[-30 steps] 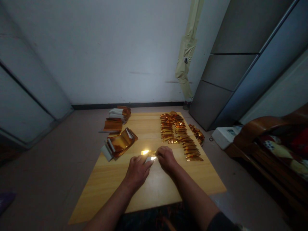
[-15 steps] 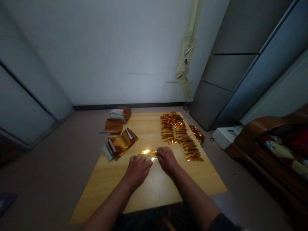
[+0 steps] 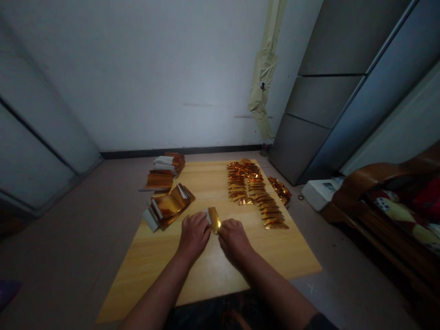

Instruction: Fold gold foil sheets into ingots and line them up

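A small sheet of gold foil paper (image 3: 214,218), pale on its other side, is held upright between my two hands above the wooden table (image 3: 206,275). My left hand (image 3: 195,233) pinches its left side, fingers closed. On the opposite side, my right hand (image 3: 235,236) grips the lower right edge with curled fingers. To the left of my hands lies a stack of gold foil sheets (image 3: 172,204) with pale edges. Rows of folded gold foil pieces (image 3: 271,208) line the table's right side.
More foil sheets (image 3: 160,179) sit at the table's far left corner. A heap of folded foil pieces (image 3: 280,190) is just beyond the right edge. A white box (image 3: 318,195) stands on the floor beside a wooden bench (image 3: 364,183); a grey refrigerator (image 3: 309,101) is behind.
The foil sheet has turned from lying crosswise to standing up between my hands. My right hand has come lower, and my left hand has shifted slightly left. The view has moved a little.
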A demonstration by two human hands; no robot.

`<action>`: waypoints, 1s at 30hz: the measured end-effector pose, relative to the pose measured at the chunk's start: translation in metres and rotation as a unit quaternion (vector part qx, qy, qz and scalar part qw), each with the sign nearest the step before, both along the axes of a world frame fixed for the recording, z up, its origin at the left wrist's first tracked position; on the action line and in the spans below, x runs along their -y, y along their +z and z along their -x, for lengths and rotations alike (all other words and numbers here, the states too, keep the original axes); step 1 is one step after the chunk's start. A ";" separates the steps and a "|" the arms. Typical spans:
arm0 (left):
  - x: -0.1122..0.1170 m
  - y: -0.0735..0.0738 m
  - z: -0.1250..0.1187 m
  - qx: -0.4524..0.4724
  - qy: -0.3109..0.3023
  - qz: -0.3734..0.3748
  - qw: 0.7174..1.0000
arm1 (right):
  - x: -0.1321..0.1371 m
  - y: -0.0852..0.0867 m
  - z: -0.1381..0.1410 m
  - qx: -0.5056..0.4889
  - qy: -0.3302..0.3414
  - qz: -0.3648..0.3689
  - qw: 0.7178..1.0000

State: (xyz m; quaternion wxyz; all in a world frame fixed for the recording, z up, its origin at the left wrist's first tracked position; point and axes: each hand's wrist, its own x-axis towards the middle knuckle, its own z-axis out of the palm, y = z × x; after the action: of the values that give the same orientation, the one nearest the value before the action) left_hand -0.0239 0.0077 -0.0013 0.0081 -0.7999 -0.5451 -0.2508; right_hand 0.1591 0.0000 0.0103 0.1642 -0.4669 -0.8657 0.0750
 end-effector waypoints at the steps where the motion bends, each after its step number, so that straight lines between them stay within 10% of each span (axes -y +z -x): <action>1: 0.001 0.001 0.001 0.003 -0.009 -0.009 1.000 | 0.000 -0.001 0.000 -0.002 0.006 -0.003 1.000; 30: 0.023 -0.002 0.008 -0.011 -0.021 0.032 0.999 | -0.020 0.011 -0.014 -0.039 0.067 0.006 0.997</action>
State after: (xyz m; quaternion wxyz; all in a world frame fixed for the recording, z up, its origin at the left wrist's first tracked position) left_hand -0.0321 -0.0156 -0.0028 -0.0164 -0.8140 -0.5354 -0.2246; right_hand 0.1727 0.0204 0.0214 0.1895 -0.4055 -0.8875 0.1096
